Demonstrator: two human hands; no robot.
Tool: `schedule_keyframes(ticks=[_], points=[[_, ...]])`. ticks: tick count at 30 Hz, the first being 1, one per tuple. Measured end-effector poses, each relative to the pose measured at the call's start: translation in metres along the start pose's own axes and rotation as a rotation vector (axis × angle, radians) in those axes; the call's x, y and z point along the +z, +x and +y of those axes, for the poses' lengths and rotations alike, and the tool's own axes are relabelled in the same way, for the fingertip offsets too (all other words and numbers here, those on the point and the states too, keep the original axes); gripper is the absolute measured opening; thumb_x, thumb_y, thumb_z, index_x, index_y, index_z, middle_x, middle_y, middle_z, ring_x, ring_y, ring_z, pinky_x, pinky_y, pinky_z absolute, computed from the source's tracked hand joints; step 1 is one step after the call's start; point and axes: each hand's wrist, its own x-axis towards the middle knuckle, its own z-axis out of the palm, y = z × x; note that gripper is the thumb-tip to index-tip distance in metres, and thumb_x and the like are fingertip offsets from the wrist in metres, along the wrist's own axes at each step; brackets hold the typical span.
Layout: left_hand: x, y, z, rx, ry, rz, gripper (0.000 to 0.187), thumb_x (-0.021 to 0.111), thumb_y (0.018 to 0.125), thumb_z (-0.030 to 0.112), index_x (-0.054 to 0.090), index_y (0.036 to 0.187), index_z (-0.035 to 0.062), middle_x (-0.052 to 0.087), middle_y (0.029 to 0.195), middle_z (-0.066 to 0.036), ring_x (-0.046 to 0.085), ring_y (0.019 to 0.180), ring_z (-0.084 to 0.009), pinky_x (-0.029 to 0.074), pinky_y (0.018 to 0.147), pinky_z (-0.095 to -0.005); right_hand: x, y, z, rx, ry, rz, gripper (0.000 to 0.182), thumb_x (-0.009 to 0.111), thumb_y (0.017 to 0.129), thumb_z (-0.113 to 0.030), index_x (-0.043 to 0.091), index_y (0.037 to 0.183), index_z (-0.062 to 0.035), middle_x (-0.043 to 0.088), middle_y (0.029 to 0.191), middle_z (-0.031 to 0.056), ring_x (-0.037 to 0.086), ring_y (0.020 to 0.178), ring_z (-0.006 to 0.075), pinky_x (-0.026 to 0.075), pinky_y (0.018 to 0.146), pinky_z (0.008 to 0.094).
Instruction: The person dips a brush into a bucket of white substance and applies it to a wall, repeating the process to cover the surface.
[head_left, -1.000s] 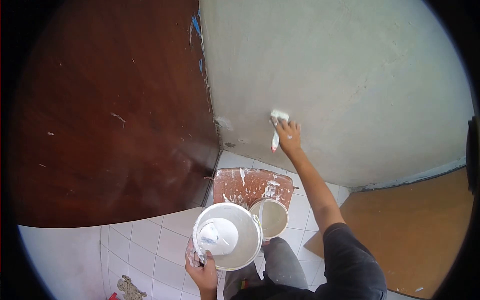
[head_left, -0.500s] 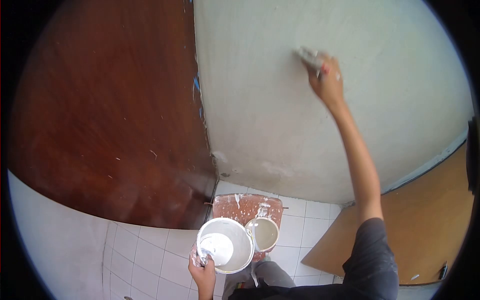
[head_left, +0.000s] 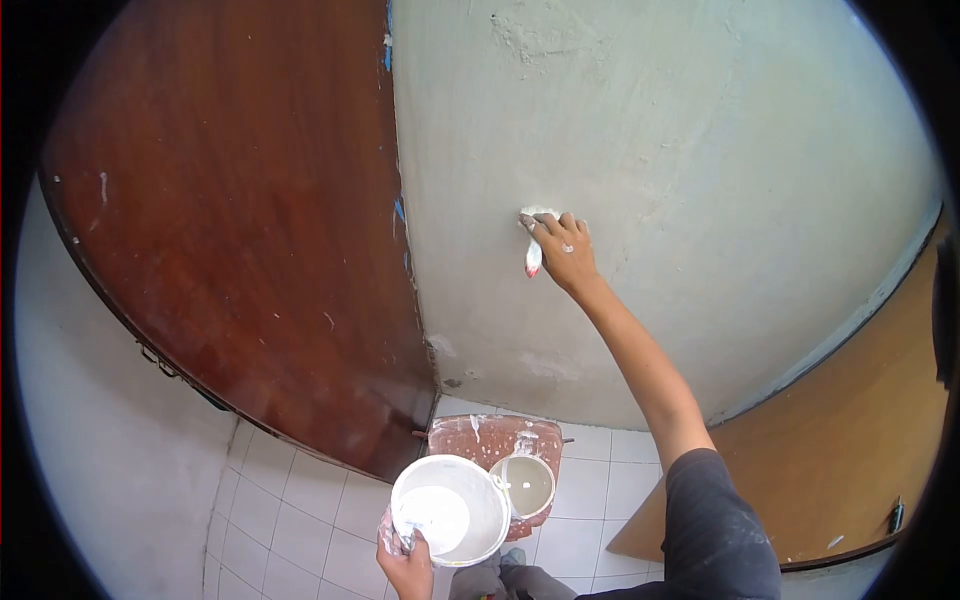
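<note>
My right hand (head_left: pixel 566 245) is closed around a paintbrush (head_left: pixel 533 258) with a pale, red-tipped handle. The brush head is against the pale wall (head_left: pixel 660 330), and white smears mark the hand. At the bottom, my left hand (head_left: pixel 405 562) grips the rim of a white bucket (head_left: pixel 483 515) and holds it tilted toward me. White paint (head_left: pixel 436 518) lies inside that bucket. Beside it, a smaller pail (head_left: pixel 527 487) of cloudy liquid stands on a paint-spattered reddish stool (head_left: pixel 490 435).
A dark red-brown wooden door (head_left: pixel 240 220) borders the wall on the left. At the right is a light brown wooden panel (head_left: pixel 800 460) with a small dark object (head_left: pixel 895 516) on it. White floor tiles (head_left: pixel 590 480) lie below, with my legs near the stool.
My right hand has moved down and left across the wall with the paintbrush, its handle now pointing downward. The left hand still holds the bucket. The view has shifted slightly.
</note>
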Motion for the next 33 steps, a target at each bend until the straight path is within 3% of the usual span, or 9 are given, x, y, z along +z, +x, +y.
schedule_keyframes(ticks=[4,7,9,12,18,22,25,28,33], points=[[-0.008,-0.012,0.013,0.006,-0.002,0.012,0.05,0.051,0.085,-0.013,0.046,0.134,-0.0138,0.059,0.129,-0.021,0.058,0.12,-0.0248,0.043,0.104,-0.0342,-0.032,0.053,0.036,0.122,0.074,0.006,0.027,0.064,0.079,-0.006,0.072,0.103,-0.0164,0.068,0.106,0.0058,0.061,0.089,0.0313,0.051,0.077,0.0448],[-0.012,-0.006,0.021,0.0,-0.043,0.009,0.05,0.051,0.085,-0.014,0.046,0.134,-0.0138,0.059,0.128,-0.021,0.059,0.119,-0.0247,0.043,0.104,-0.0341,-0.096,0.136,0.081,0.09,0.015,0.206,0.02,0.069,0.077,-0.005,0.069,0.095,-0.0145,0.068,0.102,0.0076,0.061,0.09,0.0352,0.052,0.077,0.0438],[-0.013,0.001,0.031,-0.004,-0.045,-0.031,0.05,0.051,0.085,-0.014,0.046,0.134,-0.0137,0.06,0.127,-0.02,0.059,0.118,-0.0246,0.044,0.103,-0.0343,-0.152,0.195,0.095,0.231,-0.041,0.232,0.024,0.068,0.08,-0.01,0.069,0.104,-0.0128,0.068,0.104,0.0082,0.061,0.096,0.0358,0.053,0.083,0.0446],[-0.016,0.018,0.038,0.041,-0.048,-0.076,0.05,0.051,0.084,-0.014,0.047,0.134,-0.0133,0.06,0.126,-0.02,0.059,0.117,-0.0245,0.044,0.103,-0.0347,-0.194,0.262,0.124,0.131,-0.169,0.359,0.026,0.066,0.086,-0.018,0.07,0.11,-0.0117,0.069,0.107,0.0071,0.062,0.095,0.0345,0.053,0.082,0.0462],[-0.012,0.054,0.064,0.105,-0.011,-0.158,0.049,0.052,0.082,-0.014,0.049,0.131,-0.0122,0.061,0.124,-0.019,0.06,0.116,-0.0245,0.044,0.103,-0.0354,-0.13,0.177,0.096,0.031,-0.354,0.251,0.028,0.065,0.081,-0.012,0.072,0.107,-0.0168,0.069,0.102,0.004,0.063,0.089,0.0268,0.052,0.073,0.0399],[-0.011,0.068,0.064,0.155,-0.042,-0.174,0.048,0.052,0.082,-0.013,0.05,0.13,-0.012,0.062,0.123,-0.019,0.06,0.116,-0.0245,0.045,0.103,-0.0357,-0.094,0.092,0.046,-0.049,-0.114,0.089,0.034,0.065,0.077,-0.008,0.071,0.11,-0.0154,0.069,0.1,0.0053,0.063,0.088,0.0262,0.052,0.073,0.0396],[-0.006,0.069,0.068,0.148,-0.066,-0.194,0.048,0.052,0.082,-0.013,0.05,0.13,-0.0117,0.062,0.122,-0.019,0.06,0.116,-0.0245,0.044,0.103,-0.0359,-0.109,0.115,0.067,-0.02,-0.03,0.014,0.027,0.067,0.08,-0.01,0.07,0.107,-0.0132,0.069,0.101,0.0066,0.062,0.088,0.0288,0.052,0.075,0.0408],[-0.002,0.068,0.061,0.171,-0.042,-0.207,0.052,0.052,0.081,-0.014,0.049,0.132,-0.0125,0.061,0.125,-0.019,0.06,0.117,-0.024,0.044,0.102,-0.0342,-0.138,0.178,0.119,0.016,-0.132,0.165,0.016,0.068,0.086,-0.015,0.064,0.101,-0.0095,0.068,0.101,0.0102,0.061,0.09,0.0332,0.052,0.079,0.0449],[0.011,0.049,0.062,0.076,-0.037,-0.165,0.051,0.052,0.082,-0.014,0.048,0.133,-0.0124,0.061,0.125,-0.019,0.059,0.117,-0.0241,0.044,0.102,-0.0334,-0.191,0.257,0.129,0.022,-0.25,0.407,0.026,0.067,0.086,-0.019,0.068,0.112,-0.0144,0.068,0.1,0.0084,0.061,0.09,0.0319,0.052,0.077,0.0434]])
